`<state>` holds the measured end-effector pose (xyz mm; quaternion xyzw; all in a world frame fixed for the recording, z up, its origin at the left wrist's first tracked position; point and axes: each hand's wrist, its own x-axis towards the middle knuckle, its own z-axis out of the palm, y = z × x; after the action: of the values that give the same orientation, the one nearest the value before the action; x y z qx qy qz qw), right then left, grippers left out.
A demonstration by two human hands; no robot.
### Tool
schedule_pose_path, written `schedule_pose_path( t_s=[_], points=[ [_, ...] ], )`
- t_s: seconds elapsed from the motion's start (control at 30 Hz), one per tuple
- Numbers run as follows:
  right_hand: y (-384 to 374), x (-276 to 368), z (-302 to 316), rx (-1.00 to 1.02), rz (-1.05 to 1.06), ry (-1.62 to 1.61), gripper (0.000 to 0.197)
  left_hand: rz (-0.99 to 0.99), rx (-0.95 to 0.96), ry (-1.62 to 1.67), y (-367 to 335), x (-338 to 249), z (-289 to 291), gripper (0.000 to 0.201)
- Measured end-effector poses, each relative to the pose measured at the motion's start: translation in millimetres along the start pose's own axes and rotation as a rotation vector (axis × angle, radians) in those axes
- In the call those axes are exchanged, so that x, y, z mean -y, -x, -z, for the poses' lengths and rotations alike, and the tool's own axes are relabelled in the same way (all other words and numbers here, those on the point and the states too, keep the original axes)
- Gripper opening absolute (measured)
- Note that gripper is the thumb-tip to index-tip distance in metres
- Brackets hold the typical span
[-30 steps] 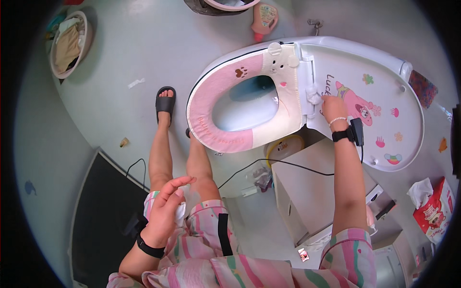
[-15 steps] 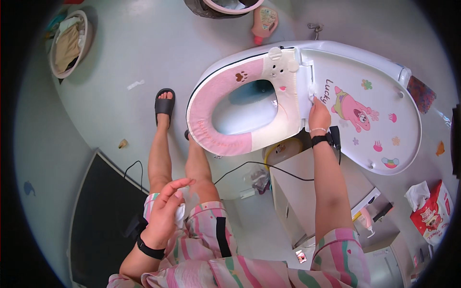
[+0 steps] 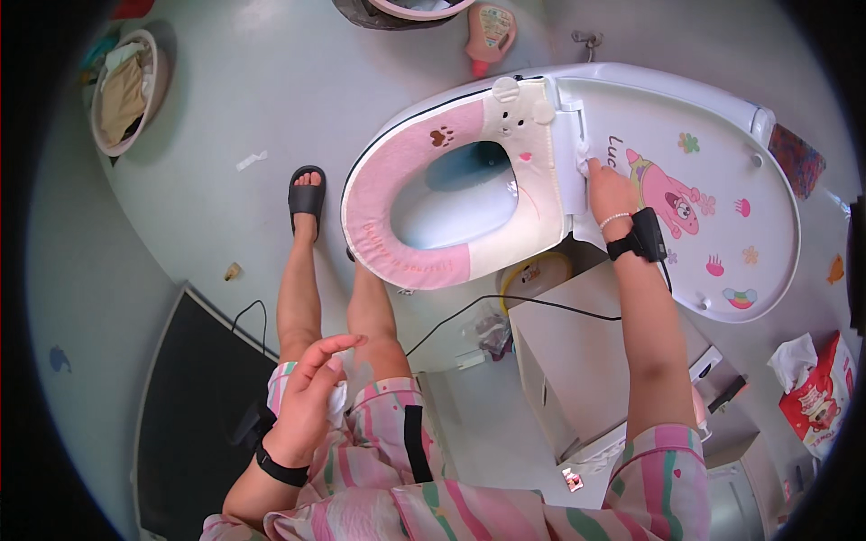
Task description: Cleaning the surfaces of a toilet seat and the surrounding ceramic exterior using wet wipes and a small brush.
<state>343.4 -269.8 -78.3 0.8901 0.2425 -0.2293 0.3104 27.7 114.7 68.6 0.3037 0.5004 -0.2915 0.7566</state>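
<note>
We see matt cloth on the toilet seat cover point(image 3: 368, 207), smooth glossy plastic on the toilet lid point(image 3: 722, 176), crumpled matt paper in the tissue point(image 3: 584, 160), and, seemingly, shiny metal on the valve point(image 3: 587, 40).

Pink bottle point(image 3: 491, 38), tub point(image 3: 160, 81), possibly a bin point(image 3: 383, 18)

L hand point(image 3: 307, 401) part-curled | R hand point(image 3: 612, 194) pinched | R arm point(image 3: 651, 334) extd fwd
</note>
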Motion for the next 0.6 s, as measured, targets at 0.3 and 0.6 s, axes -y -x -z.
schedule_pose_path(
  t_s=[0.3,0.6],
  points=[
    [15,10,16,-0.176,0.022,-0.099,0.009,-0.052,-0.018,-0.027,-5,6,-5,0.029],
    [-3,19,-8,-0.183,-0.124,-0.034,0.009,-0.058,-0.022,-0.055,-7,9,-10,0.029]
  ],
)
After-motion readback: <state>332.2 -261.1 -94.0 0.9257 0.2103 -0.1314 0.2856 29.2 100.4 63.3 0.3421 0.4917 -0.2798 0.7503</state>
